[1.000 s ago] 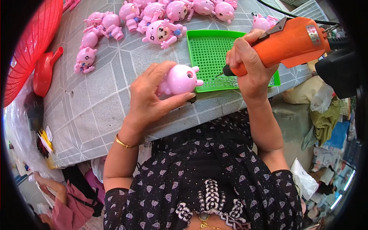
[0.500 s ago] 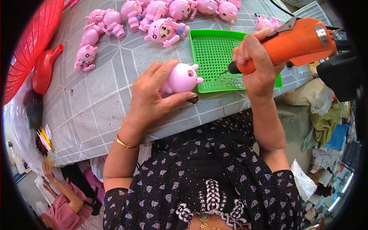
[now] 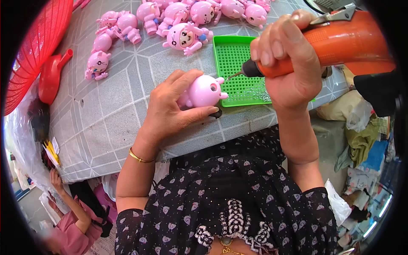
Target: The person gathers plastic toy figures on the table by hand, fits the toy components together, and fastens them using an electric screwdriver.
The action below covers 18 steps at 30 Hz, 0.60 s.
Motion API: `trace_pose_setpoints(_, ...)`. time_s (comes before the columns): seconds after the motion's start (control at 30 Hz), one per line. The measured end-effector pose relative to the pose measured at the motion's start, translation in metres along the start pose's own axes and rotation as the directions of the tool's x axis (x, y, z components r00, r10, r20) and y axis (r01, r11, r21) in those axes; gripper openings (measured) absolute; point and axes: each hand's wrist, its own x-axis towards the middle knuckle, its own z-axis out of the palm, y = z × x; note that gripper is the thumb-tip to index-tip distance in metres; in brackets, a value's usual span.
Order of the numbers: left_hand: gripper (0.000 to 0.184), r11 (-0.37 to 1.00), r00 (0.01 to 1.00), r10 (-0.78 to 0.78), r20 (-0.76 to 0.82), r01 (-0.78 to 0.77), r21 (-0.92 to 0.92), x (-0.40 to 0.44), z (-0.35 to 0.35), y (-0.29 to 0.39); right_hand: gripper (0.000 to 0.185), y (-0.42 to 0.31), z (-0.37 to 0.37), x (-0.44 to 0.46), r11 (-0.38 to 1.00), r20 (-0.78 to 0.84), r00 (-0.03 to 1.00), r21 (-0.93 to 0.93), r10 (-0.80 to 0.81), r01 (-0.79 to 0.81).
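Note:
My left hand is closed around a pink toy figure, which lies on the table with its small ears pointing right. A round hole shows in the smooth side facing up. In my right hand is an orange electric screwdriver, gripped around its body. Its thin bit points left, the tip just right of the toy's ears and apart from them. Something tiny glints at the tip, perhaps a screw. Below the bit is a green perforated tray with small silvery screws in its near part.
Several pink toy figures lie along the table's far side. At the left are a red basket and a red plastic piece. Another person sits at lower left. Bags and cloths are heaped at right.
My right hand has moved the screwdriver up and left, bringing its bit from over the screws toward the toy. My left hand still holds the toy in nearly the same place.

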Motion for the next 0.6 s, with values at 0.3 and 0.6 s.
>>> trace_pose_setpoints(0.3, 0.063, 1.000, 1.000, 0.014, 0.002, -0.014, 0.012, 0.001, -0.001, -0.001, 0.014, 0.013, 0.009, 0.000, 0.999, -0.013, 1.000, 0.028, 0.018, -0.017)
trace_pose_setpoints(0.6, 0.064, 1.000, 1.000, 0.020, 0.005, -0.021, 0.024, 0.002, -0.001, -0.001, 0.013, 0.019, 0.013, -0.003, 1.000, -0.053, 0.998, 0.025, 0.015, -0.013)
